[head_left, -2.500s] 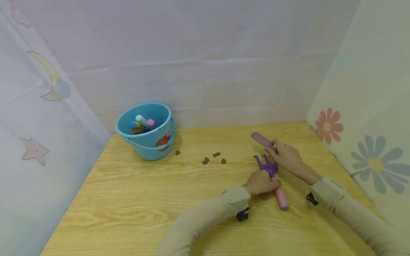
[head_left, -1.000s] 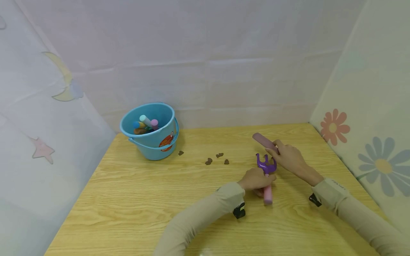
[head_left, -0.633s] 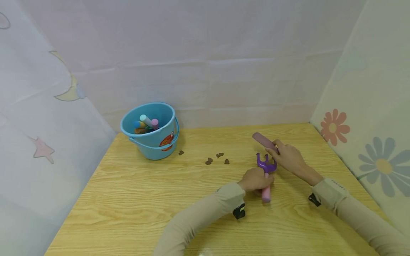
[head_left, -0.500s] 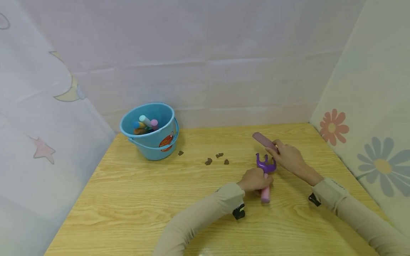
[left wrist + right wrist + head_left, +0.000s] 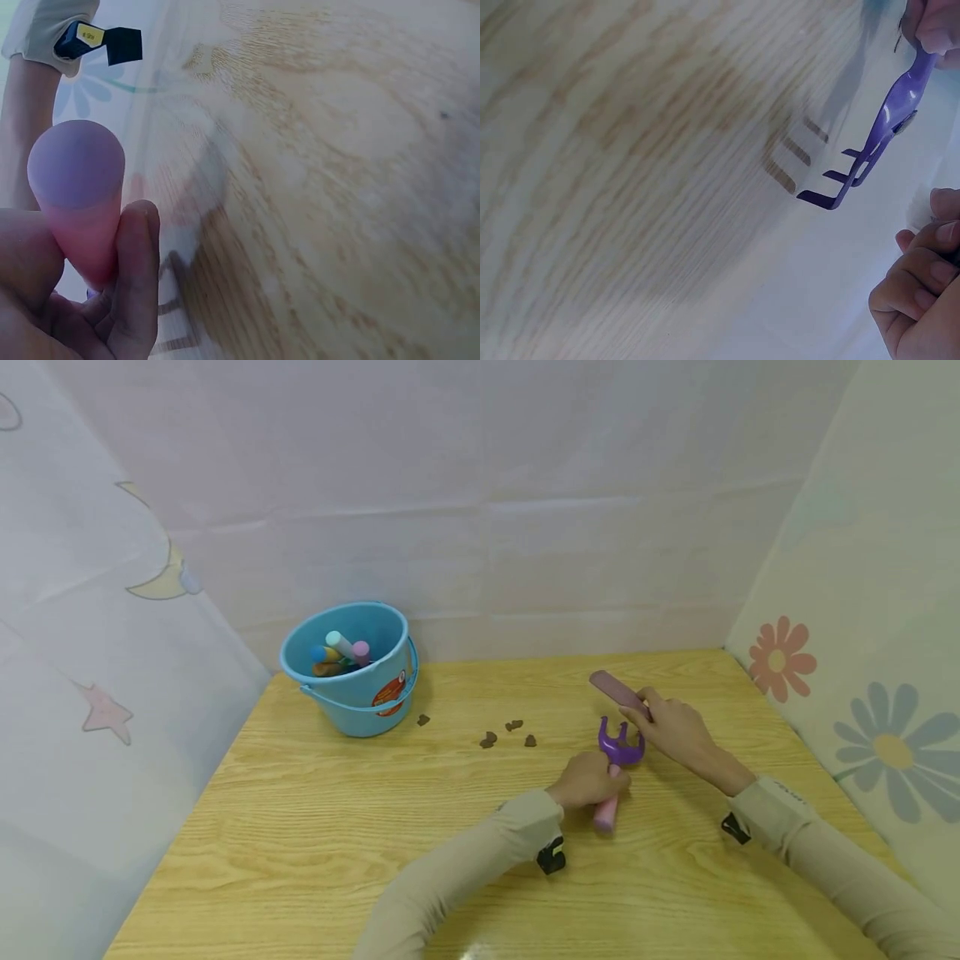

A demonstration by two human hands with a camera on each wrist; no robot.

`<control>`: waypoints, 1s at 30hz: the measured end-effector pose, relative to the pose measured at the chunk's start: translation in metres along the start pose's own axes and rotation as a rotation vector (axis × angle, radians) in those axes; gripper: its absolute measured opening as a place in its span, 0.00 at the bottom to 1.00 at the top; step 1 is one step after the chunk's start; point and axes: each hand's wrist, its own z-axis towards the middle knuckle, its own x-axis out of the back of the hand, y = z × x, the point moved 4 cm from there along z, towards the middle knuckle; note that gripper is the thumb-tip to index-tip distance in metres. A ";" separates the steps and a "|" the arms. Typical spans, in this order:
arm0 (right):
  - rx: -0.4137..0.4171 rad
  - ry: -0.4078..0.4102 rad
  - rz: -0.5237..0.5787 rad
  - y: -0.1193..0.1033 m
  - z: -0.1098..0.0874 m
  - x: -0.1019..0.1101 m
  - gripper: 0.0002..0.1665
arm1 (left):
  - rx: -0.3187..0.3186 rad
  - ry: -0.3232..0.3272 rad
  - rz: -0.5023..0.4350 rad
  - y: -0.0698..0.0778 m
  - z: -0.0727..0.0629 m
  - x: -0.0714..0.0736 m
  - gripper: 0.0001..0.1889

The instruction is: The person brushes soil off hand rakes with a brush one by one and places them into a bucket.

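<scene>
My left hand [image 5: 590, 779] grips the pink handle of a purple three-pronged toy hand rake [image 5: 619, 752]. The rake is held over the table, prongs pointing away and bent downward, and their shadows show in the right wrist view. A small dark chip [image 5: 905, 122] lies against the rake's head there. Just beyond the rake, my right hand [image 5: 678, 731] pinches a flat mauve stick-like piece [image 5: 615, 689], which slants up to the left. Its other end is hidden in the hand. From the left wrist, the handle's rounded butt [image 5: 76, 165] shows between thumb and fingers.
A blue bucket [image 5: 345, 693] with a hanging handle stands at the back left, holding several coloured stick-like handles [image 5: 341, 643]. Several small brown chips [image 5: 488, 740] are scattered on the wooden table [image 5: 337, 827] between bucket and rake. Fabric walls [image 5: 562, 568] enclose the back and sides.
My left hand has shifted left, swinging the rake's handle end leftward while the prongs stay near the right hand. The right hand and mauve piece have hardly moved.
</scene>
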 end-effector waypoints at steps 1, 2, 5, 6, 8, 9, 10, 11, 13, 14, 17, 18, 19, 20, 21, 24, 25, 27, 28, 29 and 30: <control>0.000 0.001 -0.001 0.000 0.000 0.000 0.23 | -0.003 0.003 -0.007 -0.001 0.000 0.001 0.17; 0.000 0.003 -0.002 0.000 0.000 0.000 0.23 | -0.008 0.007 -0.012 -0.001 -0.001 0.002 0.16; 0.005 0.012 -0.003 0.000 0.000 -0.001 0.21 | -0.034 0.016 -0.029 -0.005 -0.001 0.003 0.14; 0.007 0.016 -0.004 0.000 0.000 -0.001 0.21 | -0.040 0.017 -0.036 -0.006 0.000 0.004 0.14; 0.014 0.019 -0.002 -0.001 -0.001 0.000 0.20 | -0.050 0.017 -0.053 -0.008 -0.001 0.005 0.14; 0.018 0.020 -0.005 -0.001 -0.001 0.000 0.20 | -0.056 0.017 -0.059 -0.009 -0.001 0.005 0.14; 0.022 0.020 -0.006 -0.002 -0.001 0.000 0.20 | -0.058 0.020 -0.065 -0.009 -0.002 0.006 0.14; 0.023 0.019 -0.007 -0.002 -0.001 0.000 0.20 | -0.057 0.022 -0.067 -0.010 -0.002 0.007 0.14; 0.025 0.016 -0.007 -0.004 -0.002 0.000 0.20 | -0.060 0.024 -0.069 -0.010 -0.004 0.010 0.14; 0.026 0.013 -0.007 -0.004 -0.003 0.000 0.20 | -0.058 0.025 -0.065 -0.010 -0.004 0.010 0.15; 0.035 0.014 -0.006 -0.006 -0.003 0.001 0.20 | -0.043 0.032 -0.044 -0.012 -0.004 0.011 0.16; 0.041 0.015 -0.005 -0.007 -0.003 0.001 0.20 | -0.043 0.034 -0.042 -0.013 -0.004 0.012 0.16; 0.043 0.015 -0.005 -0.007 -0.003 0.001 0.20 | -0.040 0.037 -0.043 -0.014 -0.004 0.012 0.16; 0.046 0.015 -0.005 -0.007 -0.003 0.000 0.20 | -0.037 0.038 -0.049 -0.015 -0.003 0.013 0.16; 0.048 0.015 -0.003 -0.008 -0.003 0.000 0.20 | -0.034 0.040 -0.055 -0.016 -0.004 0.013 0.15; 0.039 0.003 0.007 -0.007 -0.003 -0.001 0.21 | -0.028 0.039 -0.089 -0.019 -0.004 0.016 0.15; 0.035 -0.002 0.009 -0.007 -0.003 -0.002 0.21 | -0.027 0.039 -0.095 -0.020 -0.005 0.016 0.15; 0.032 -0.008 0.013 -0.007 -0.003 -0.002 0.22 | -0.022 0.040 -0.096 -0.022 -0.005 0.018 0.16; 0.032 -0.008 0.012 -0.007 -0.003 -0.003 0.22 | -0.025 0.039 -0.098 -0.023 -0.005 0.019 0.16; 0.032 -0.009 0.013 -0.007 -0.003 -0.003 0.22 | -0.026 0.041 -0.097 -0.024 -0.005 0.020 0.16; 0.032 -0.009 0.014 -0.007 -0.002 -0.003 0.22 | -0.027 0.042 -0.097 -0.025 -0.005 0.022 0.16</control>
